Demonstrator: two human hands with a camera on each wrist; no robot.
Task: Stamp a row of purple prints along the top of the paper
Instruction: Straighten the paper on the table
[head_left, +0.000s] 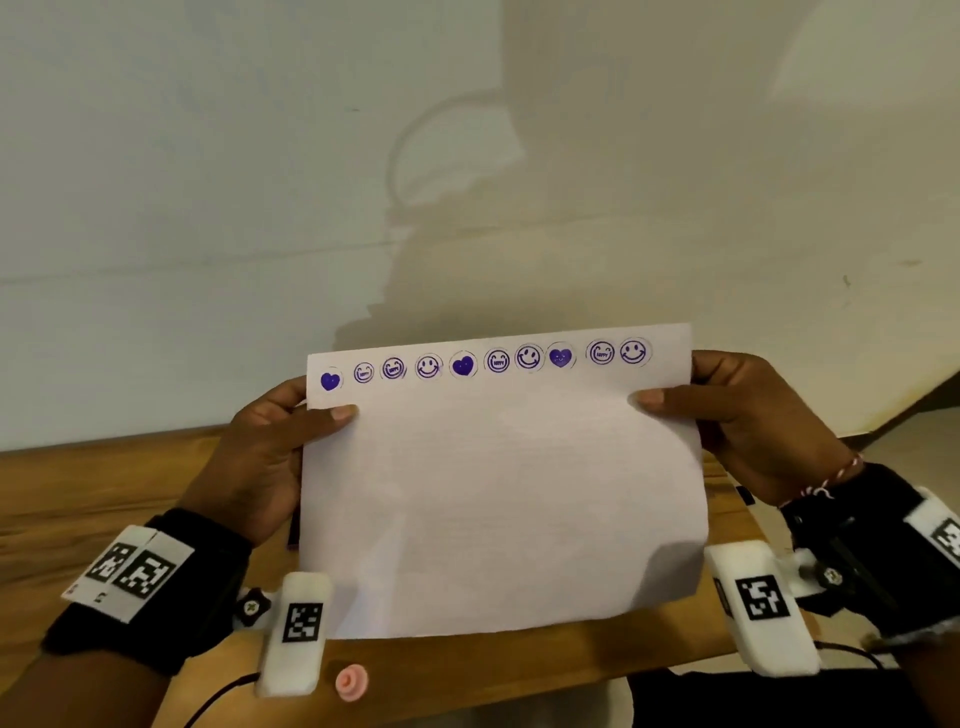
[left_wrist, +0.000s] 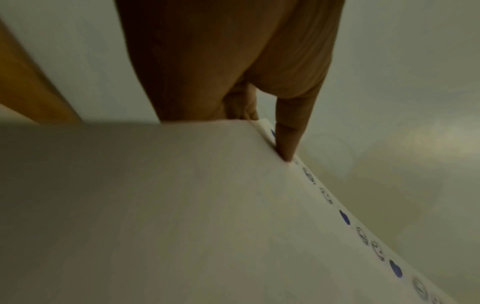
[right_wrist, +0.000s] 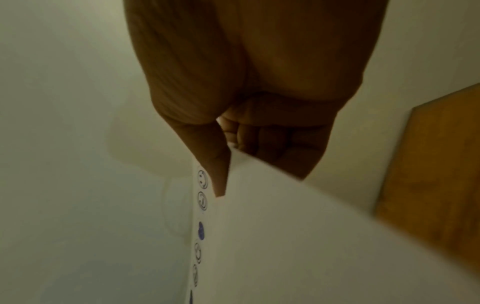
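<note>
Your fingers pinch the paper (head_left: 498, 493) at both side edges: left hand (head_left: 265, 457) with its thumb pressed on the front at centre left of the frame, right hand (head_left: 753, 421) likewise at centre right, the other fingers curled behind. Near the bottom edge, a small pink stamp piece (head_left: 351, 682) lies on the table (head_left: 67, 499). Keep the sheet taut and upright (it bows a little low down) so you can check it. Farther up, the row of purple prints (head_left: 483, 364) already spans the top edge; the stamping looks finished.
</note>
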